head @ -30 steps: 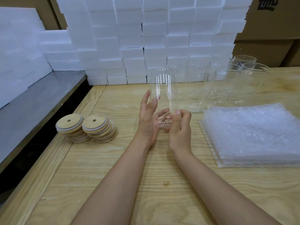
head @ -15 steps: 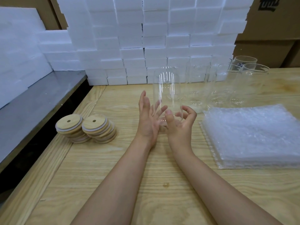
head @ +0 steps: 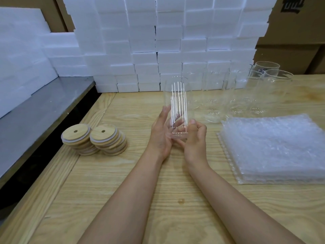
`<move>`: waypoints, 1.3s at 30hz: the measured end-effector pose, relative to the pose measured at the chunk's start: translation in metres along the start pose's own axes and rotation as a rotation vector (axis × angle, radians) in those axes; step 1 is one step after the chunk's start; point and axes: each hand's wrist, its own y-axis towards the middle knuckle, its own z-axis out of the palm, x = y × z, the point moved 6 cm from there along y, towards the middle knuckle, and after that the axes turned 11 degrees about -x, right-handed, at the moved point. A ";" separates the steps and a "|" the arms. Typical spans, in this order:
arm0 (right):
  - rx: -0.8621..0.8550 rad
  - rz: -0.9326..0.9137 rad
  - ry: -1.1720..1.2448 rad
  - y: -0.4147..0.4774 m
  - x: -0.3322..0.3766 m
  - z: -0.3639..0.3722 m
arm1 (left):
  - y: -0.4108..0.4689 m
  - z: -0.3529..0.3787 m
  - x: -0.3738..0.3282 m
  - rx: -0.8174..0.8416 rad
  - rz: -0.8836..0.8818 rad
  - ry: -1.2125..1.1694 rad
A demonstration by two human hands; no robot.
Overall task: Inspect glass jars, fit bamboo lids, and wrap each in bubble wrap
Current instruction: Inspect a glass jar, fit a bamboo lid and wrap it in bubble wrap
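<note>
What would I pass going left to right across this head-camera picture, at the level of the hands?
Grey metal counter → two stacks of bamboo lids → left hand → glass jar → right hand → pile of bubble wrap.

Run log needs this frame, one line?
step: inspect jar | left hand: flat against jar | right hand: grips jar base | lids: stacked | bubble wrap: stacked
</note>
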 end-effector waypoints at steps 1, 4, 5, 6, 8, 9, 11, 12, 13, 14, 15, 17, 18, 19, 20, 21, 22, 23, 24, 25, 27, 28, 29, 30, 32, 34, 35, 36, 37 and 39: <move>-0.003 -0.014 -0.030 0.000 -0.001 0.000 | 0.000 -0.001 0.000 -0.019 0.011 -0.004; -0.016 -0.102 -0.103 0.000 0.003 -0.003 | 0.002 -0.004 0.000 -0.024 0.066 -0.031; -0.011 -0.148 -0.122 -0.001 0.007 -0.004 | 0.003 -0.004 0.000 -0.015 0.080 -0.042; -0.004 -0.190 -0.136 -0.003 0.011 -0.005 | 0.002 -0.004 -0.001 -0.024 0.096 -0.041; 0.011 -0.242 -0.162 -0.007 0.017 -0.003 | 0.000 -0.007 -0.003 -0.070 0.117 -0.026; 0.018 -0.268 -0.187 -0.008 0.019 -0.002 | -0.001 -0.006 -0.005 -0.074 0.124 -0.016; 0.026 -0.320 -0.253 -0.010 0.020 0.000 | -0.003 -0.003 -0.006 -0.067 0.143 -0.003; 0.023 -0.329 -0.270 -0.010 0.019 0.000 | -0.003 -0.003 -0.006 -0.069 0.153 0.002; 0.015 -0.327 -0.272 -0.010 0.019 -0.001 | -0.003 -0.003 -0.006 -0.069 0.160 0.002; 0.005 -0.325 -0.261 -0.009 0.019 -0.002 | -0.003 -0.002 -0.006 -0.068 0.163 -0.005; -0.002 -0.324 -0.243 -0.008 0.019 -0.003 | -0.002 -0.002 -0.006 -0.066 0.163 -0.018; -0.010 -0.313 -0.188 -0.006 0.020 -0.004 | -0.002 -0.002 -0.006 -0.057 0.149 -0.041; -0.014 -0.298 -0.152 -0.006 0.020 -0.005 | -0.001 -0.003 -0.005 -0.056 0.139 -0.044; -0.020 -0.268 -0.109 -0.005 0.019 -0.006 | -0.001 -0.004 -0.005 -0.055 0.126 -0.047; -0.024 -0.216 -0.062 -0.005 0.016 -0.006 | 0.000 -0.005 -0.004 -0.049 0.112 -0.054; -0.028 -0.145 -0.011 -0.004 0.013 -0.006 | 0.001 -0.005 -0.003 -0.034 0.087 -0.067; -0.037 -0.074 0.038 -0.004 0.009 -0.007 | 0.002 -0.004 -0.001 -0.016 0.057 -0.078; -0.051 -0.016 0.080 -0.003 0.005 -0.007 | 0.001 -0.003 0.001 -0.003 0.029 -0.079; -0.069 0.023 0.117 -0.002 0.002 -0.008 | 0.001 -0.001 0.002 0.010 0.005 -0.074; -0.087 0.047 0.151 -0.001 0.001 -0.008 | 0.001 0.000 0.003 0.024 -0.011 -0.063; -0.113 0.082 0.195 0.002 -0.001 -0.010 | 0.001 0.000 0.006 0.034 -0.032 -0.028; -0.119 0.096 0.202 0.003 -0.002 -0.010 | 0.002 0.000 0.007 0.030 -0.040 -0.009; -0.119 0.106 0.203 0.003 -0.003 -0.010 | 0.001 0.000 0.008 0.026 -0.046 0.014; -0.117 0.113 0.197 0.003 -0.003 -0.010 | 0.001 0.001 0.008 0.024 -0.047 0.039; -0.111 0.123 0.182 0.003 -0.004 -0.009 | 0.000 0.002 0.007 0.029 -0.037 0.079; -0.100 0.118 0.171 0.003 -0.003 -0.008 | -0.001 0.004 0.005 0.041 -0.022 0.087; -0.091 0.110 0.156 0.003 -0.002 -0.007 | 0.000 0.003 0.004 0.040 -0.010 0.083; -0.082 0.102 0.136 0.002 -0.002 -0.007 | 0.001 0.002 0.004 0.037 0.003 0.076; -0.078 0.091 0.113 0.002 -0.002 -0.006 | 0.002 0.002 0.003 0.031 0.016 0.066; -0.092 0.055 0.059 0.002 -0.002 -0.007 | 0.002 0.001 0.002 0.017 0.044 0.055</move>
